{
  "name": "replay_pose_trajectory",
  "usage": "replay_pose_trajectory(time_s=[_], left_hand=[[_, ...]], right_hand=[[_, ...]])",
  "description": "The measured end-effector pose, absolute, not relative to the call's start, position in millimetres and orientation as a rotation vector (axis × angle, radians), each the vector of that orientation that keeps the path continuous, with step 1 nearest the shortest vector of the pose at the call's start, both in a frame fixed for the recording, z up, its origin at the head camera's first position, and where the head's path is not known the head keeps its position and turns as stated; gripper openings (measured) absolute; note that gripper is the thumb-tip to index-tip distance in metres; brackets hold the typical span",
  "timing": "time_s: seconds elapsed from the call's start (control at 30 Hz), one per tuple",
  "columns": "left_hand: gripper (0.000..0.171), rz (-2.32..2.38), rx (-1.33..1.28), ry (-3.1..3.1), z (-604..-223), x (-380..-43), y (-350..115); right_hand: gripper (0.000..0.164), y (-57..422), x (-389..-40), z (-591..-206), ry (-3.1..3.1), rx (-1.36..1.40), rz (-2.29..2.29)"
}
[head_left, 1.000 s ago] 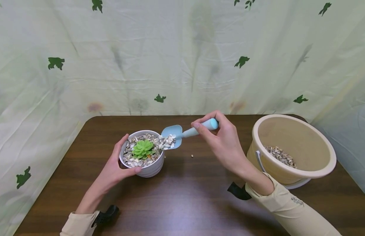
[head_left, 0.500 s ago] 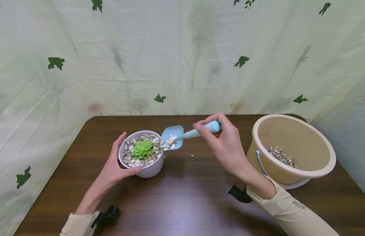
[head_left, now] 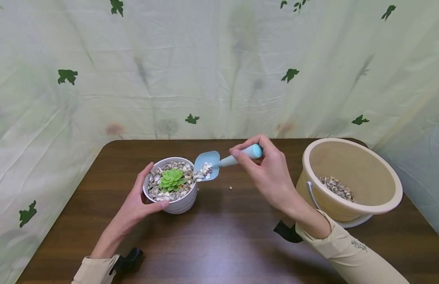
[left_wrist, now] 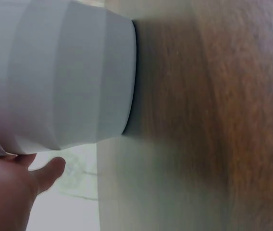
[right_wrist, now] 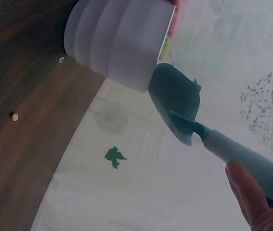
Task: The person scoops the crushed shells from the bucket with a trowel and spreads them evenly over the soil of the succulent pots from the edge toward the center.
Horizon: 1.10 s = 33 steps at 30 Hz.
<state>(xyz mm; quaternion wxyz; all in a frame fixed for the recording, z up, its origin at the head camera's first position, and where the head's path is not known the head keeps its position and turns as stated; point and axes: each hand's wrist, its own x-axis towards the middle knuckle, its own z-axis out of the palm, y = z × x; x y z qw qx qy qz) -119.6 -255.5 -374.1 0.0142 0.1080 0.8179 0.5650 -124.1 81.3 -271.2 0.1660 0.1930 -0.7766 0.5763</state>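
Observation:
In the head view a white ribbed flower pot [head_left: 180,205] stands upright on the table. Pebbles [head_left: 157,193] fill it around a green succulent [head_left: 171,180]. My left hand [head_left: 134,205] grips the pot from the left, thumb at the front and fingers at the far side. A light blue hand shovel [head_left: 226,161] tilts down toward the pot's right rim, pebbles on its blade [head_left: 207,154]. My right hand [head_left: 270,173] holds its handle between thumb and fingers. The right wrist view shows the shovel blade [right_wrist: 175,91] at the rim from below; the left wrist view shows the pot's side [left_wrist: 74,72].
A cream bucket [head_left: 302,189] with a handle stands at the right, pebbles [head_left: 336,188] lying at its bottom. One loose pebble [head_left: 231,188] lies on the brown table [head_left: 219,236] between pot and bucket. A leaf-printed curtain [head_left: 219,79] hangs behind the table.
The shovel shifted slightly right, then back left, and stays at the pot's rim. The pebble pile on its blade looks a little smaller. My left hand keeps its grip on the pot.

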Motion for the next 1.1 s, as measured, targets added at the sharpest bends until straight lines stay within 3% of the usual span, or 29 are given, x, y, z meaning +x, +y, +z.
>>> replay_pose_trajectory(time_s=[0.27,0.73,1.1], left_hand=[[0.110,1.750,0.315,2.620,-375.4,-119.2,-249.9],[0.100,1.803,0.333,2.489,-375.2,-118.7,-254.0],[0.110,1.679,0.284,2.673,-375.3,-120.6,-248.0]], right_hand=[[0.017,76.7,-124.2,-271.2,-2.212,0.558,1.629],[0.018,77.8,-124.3,-273.0,-2.213,0.564,1.608],[0.018,79.1,-124.2,-274.2,-2.200,0.573,1.606]])
